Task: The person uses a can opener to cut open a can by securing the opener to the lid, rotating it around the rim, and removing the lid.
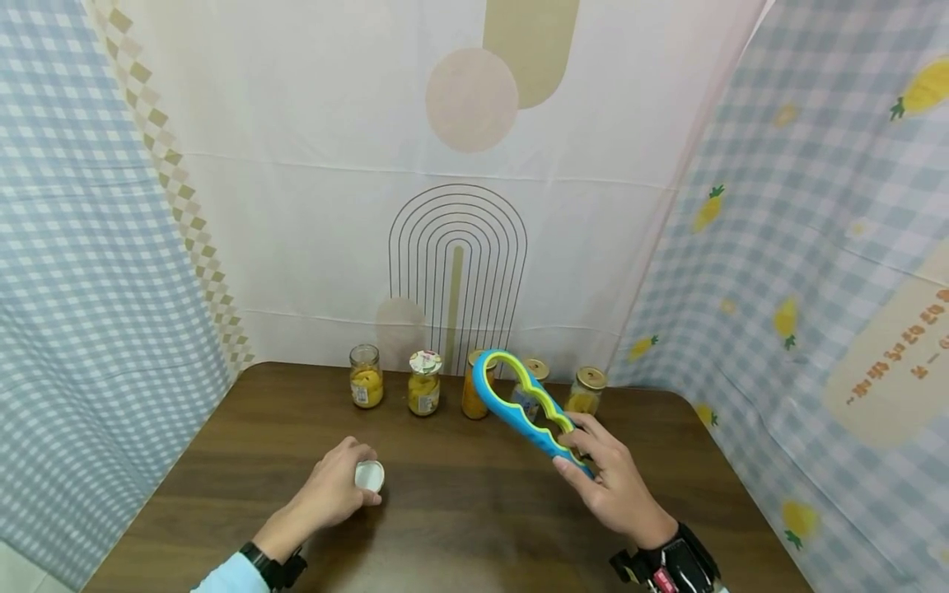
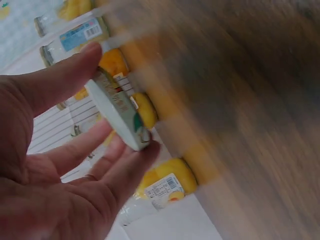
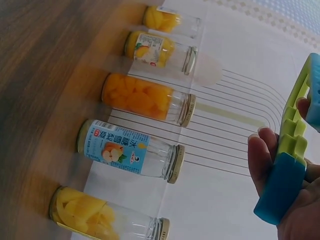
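My left hand pinches a jar lid by its rim, a little above the table. In the left wrist view the lid sits tilted between thumb and fingertips. My right hand grips the handle end of a blue and green jar opener, its loop pointing up and left. Behind the hands stands an uncovered glass jar of yellow fruit, leftmost in the row. Beside it is a jar with a patterned lid. From the head, the opener partly covers the orange fruit jar and the blue-labelled jar.
At the row's right end stands a gold-lidded jar of pale yellow fruit. The jars line the back of the brown wooden table. A printed white cloth hangs behind it, with checked cloths at both sides.
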Demonstrator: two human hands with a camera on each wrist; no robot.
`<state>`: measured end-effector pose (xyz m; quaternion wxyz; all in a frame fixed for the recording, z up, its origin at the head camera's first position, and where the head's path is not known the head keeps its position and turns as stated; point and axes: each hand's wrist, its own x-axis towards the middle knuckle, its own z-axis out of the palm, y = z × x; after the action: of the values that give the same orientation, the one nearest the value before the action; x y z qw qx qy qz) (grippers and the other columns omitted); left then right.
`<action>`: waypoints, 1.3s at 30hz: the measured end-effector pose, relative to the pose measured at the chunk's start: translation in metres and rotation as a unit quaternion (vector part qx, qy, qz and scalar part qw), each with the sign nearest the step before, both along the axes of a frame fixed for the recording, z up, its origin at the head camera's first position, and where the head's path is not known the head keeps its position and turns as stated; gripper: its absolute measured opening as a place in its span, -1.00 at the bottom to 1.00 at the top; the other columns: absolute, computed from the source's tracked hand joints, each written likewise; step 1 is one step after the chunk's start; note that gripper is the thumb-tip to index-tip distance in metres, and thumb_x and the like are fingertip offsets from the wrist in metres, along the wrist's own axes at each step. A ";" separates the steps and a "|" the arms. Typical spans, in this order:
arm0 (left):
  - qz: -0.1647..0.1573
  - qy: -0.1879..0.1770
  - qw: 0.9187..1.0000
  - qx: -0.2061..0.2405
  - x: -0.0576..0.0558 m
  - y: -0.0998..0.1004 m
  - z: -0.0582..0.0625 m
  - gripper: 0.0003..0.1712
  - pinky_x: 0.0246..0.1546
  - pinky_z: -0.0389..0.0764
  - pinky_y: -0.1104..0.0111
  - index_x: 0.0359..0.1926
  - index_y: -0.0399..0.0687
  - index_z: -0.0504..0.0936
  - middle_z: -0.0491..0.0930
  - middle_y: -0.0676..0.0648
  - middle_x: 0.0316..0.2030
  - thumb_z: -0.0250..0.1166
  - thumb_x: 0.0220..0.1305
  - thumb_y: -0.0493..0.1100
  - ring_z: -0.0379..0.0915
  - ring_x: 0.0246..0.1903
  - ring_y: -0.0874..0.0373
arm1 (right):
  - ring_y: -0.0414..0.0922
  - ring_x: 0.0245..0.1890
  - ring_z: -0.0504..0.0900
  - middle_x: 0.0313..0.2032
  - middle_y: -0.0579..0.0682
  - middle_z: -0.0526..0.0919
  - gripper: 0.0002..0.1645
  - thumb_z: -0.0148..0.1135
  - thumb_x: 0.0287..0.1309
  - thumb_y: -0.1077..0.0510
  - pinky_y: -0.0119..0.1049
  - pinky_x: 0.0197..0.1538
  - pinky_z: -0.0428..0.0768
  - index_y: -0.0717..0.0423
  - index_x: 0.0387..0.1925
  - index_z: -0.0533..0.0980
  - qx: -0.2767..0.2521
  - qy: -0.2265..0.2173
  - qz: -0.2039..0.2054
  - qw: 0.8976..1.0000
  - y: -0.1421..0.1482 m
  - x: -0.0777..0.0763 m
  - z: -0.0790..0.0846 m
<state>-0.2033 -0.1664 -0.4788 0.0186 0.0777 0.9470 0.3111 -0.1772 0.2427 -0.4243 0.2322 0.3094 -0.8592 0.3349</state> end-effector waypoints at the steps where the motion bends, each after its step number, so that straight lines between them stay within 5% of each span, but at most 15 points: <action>1: -0.003 -0.005 1.000 -0.010 -0.002 -0.001 0.000 -0.36 -0.08 0.63 0.05 0.06 -0.19 0.73 0.61 -0.07 -0.07 0.76 -0.09 -0.20 0.56 -0.13 0.05 | -0.25 -0.01 0.62 0.23 0.00 0.63 -0.72 0.38 0.36 0.30 -0.24 -0.14 0.68 -0.15 -0.05 0.62 0.000 0.001 -0.001 1.000 0.000 0.000 0.000; 8: -0.029 -0.028 0.996 -0.077 -0.014 -0.008 -0.005 -0.31 0.18 0.62 -0.23 0.06 -0.30 0.73 0.61 -0.40 0.21 0.78 -0.18 -0.28 0.61 0.16 -0.32 | -0.25 -0.05 0.63 0.20 0.06 0.64 -0.73 0.39 0.34 0.31 -0.24 -0.17 0.69 -0.12 -0.07 0.63 0.002 0.007 0.001 1.000 -0.001 0.002 0.000; 15: -0.033 -0.017 0.994 -0.105 -0.023 -0.018 -0.014 -0.43 -0.15 0.62 0.10 -0.16 -0.21 0.78 0.66 -0.14 -0.18 0.82 -0.30 -0.25 0.57 -0.18 -0.01 | -0.27 -0.04 0.61 0.24 0.03 0.62 -0.71 0.39 0.34 0.32 -0.28 -0.16 0.69 -0.15 -0.07 0.62 -0.001 0.004 0.006 1.000 -0.004 0.007 0.006; 25: -0.047 -0.033 0.994 -0.089 -0.046 -0.037 -0.035 -0.40 -0.23 0.52 0.17 -0.12 -0.14 0.73 0.60 -0.19 -0.17 0.81 -0.20 -0.13 0.48 -0.24 -0.04 | -0.22 -0.02 0.64 0.28 0.14 0.61 -0.66 0.39 0.32 0.34 -0.30 -0.15 0.67 -0.17 -0.05 0.61 -0.005 0.011 0.016 1.000 -0.012 0.016 0.006; 33: -0.024 -0.068 0.994 -0.077 -0.059 -0.030 -0.018 -0.40 -0.07 0.57 0.07 -0.01 -0.12 0.72 0.59 -0.22 -0.04 0.78 -0.11 -0.19 0.47 -0.11 -0.07 | -0.26 -0.10 0.58 0.25 0.14 0.62 -0.64 0.46 0.24 0.35 -0.36 -0.17 0.63 -0.13 -0.07 0.63 0.001 0.031 0.032 0.999 -0.017 0.018 0.007; 39: 0.007 -0.080 0.994 -0.075 -0.074 -0.032 -0.020 -0.37 0.01 0.58 0.00 0.12 -0.18 0.70 0.55 -0.33 0.04 0.72 0.02 -0.20 0.45 -0.01 -0.17 | -0.29 -0.15 0.56 0.25 0.16 0.62 -0.66 0.45 0.25 0.34 -0.33 -0.18 0.62 -0.14 -0.07 0.63 0.003 0.031 0.037 0.999 -0.021 0.019 0.004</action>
<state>-0.2778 -0.1983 -0.4986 0.0978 0.0443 0.9637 0.2446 -0.1578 0.2222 -0.4205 0.2454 0.3521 -0.8403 0.3312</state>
